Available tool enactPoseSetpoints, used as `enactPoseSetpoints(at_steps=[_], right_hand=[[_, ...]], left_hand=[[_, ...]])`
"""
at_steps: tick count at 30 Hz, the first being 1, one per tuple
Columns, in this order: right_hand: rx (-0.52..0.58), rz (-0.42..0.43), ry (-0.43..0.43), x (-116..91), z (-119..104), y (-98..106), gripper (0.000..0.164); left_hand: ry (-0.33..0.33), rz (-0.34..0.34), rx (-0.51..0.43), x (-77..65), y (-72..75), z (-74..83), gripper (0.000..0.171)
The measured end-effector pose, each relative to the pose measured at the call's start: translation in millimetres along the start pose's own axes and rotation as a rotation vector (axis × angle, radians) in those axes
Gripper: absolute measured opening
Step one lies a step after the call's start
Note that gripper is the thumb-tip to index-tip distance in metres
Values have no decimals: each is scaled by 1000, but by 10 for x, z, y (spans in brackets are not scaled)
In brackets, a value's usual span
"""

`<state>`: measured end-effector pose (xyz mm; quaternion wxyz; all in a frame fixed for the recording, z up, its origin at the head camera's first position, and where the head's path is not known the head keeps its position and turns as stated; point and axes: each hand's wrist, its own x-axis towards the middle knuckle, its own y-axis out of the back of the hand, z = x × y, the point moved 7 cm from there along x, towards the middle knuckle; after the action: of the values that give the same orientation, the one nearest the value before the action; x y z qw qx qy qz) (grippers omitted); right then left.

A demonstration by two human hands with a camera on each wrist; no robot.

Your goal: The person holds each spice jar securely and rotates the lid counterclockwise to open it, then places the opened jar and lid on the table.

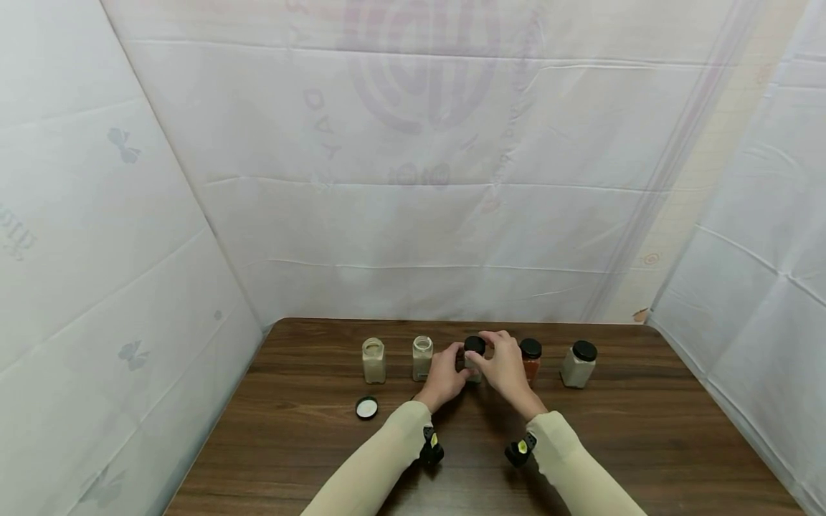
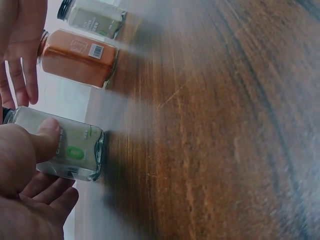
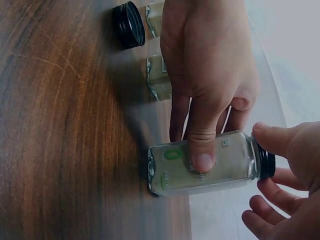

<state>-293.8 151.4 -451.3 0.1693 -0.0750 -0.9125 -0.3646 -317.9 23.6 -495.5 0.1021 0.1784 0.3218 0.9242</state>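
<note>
A square glass jar of pale powder (image 3: pixel 227 172) with a green mark on its label stands on the table between my hands. My left hand (image 1: pixel 444 378) grips the jar's body, thumb flat on the near face and fingers round the far side. The right hand (image 1: pixel 507 367) pinches the rim of the black lid (image 1: pixel 475 344) between thumb and fingers. In the right wrist view the lid sits on the jar's mouth. Left of my left hand stands a lidless jar of pale powder (image 1: pixel 422 360).
Another lidless jar (image 1: pixel 373 362) stands further left, with a black lid (image 1: pixel 366 408) lying inside-up in front of it. To the right are a black-lidded jar of orange-red powder (image 2: pixel 80 57) and a black-lidded pale jar (image 1: pixel 578 365). White sheeting (image 1: pixel 413 236) hangs behind the wooden table (image 1: pixel 290 459).
</note>
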Motion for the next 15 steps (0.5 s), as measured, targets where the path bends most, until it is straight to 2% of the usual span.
enactPoseSetpoints(at_steps=[15], right_hand=[[3, 10, -9, 3, 6, -13, 47]], left_hand=[[-5, 2, 6, 10, 4, 1, 41]])
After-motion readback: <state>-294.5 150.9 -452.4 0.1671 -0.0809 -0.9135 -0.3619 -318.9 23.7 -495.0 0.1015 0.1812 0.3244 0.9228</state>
